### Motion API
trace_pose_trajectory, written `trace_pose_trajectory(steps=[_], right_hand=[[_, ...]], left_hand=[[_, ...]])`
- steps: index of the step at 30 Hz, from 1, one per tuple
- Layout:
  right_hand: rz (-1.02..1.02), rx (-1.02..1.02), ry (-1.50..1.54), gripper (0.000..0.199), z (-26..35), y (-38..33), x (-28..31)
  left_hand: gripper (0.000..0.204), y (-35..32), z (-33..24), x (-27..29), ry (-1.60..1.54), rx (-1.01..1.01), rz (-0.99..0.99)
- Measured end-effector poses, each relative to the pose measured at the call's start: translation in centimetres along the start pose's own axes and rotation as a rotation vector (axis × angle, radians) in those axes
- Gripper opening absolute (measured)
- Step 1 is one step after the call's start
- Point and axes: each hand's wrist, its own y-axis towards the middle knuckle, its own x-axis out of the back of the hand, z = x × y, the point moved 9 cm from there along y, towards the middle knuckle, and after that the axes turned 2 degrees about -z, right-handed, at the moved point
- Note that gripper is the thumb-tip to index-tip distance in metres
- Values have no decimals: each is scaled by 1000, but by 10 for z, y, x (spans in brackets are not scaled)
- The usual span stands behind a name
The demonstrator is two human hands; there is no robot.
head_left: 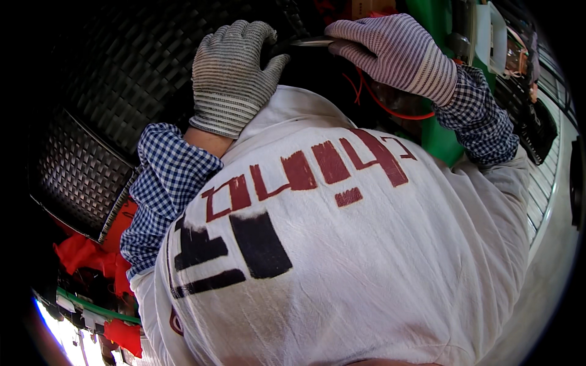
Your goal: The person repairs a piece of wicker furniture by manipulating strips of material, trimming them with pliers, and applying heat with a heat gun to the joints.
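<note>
Two gloved hands raised at far centre, above a white apron. Left hand (235, 76) spread wide, flat against one black woven-pattern panel (104, 104), apparently to steady it. Right hand (390, 52) narrowed, pinching one thin metal tool (311, 41) pointing left toward the dark gap between the hands. One red wire (390, 110) looped beneath the right wrist. Two checked sleeves. Red cloth (91, 253) near left.

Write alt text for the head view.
Two gloved hands reach over a white apron: the left hand rests on a dark woven surface, and the right hand pinches a thin metal tool above red wires.
</note>
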Motion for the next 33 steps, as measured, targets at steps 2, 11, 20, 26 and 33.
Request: trace_pose_trajectory(steps=[2, 11, 20, 26, 33], right_hand=[[45, -10, -20, 36, 1, 0, 0], [177, -1, 163, 27, 11, 12, 14], [178, 140, 285, 23, 7, 25, 1], [50, 180, 319, 30, -13, 24, -35], [78, 243, 380, 22, 6, 34, -8]], left_hand=[[41, 0, 0, -1, -3, -3, 3], [41, -1, 0, -3, -3, 8, 9], [39, -6, 1, -6, -31, 28, 24], [38, -8, 2, -14, -47, 5, 24], [36, -9, 2, -9, -57, 10, 14]])
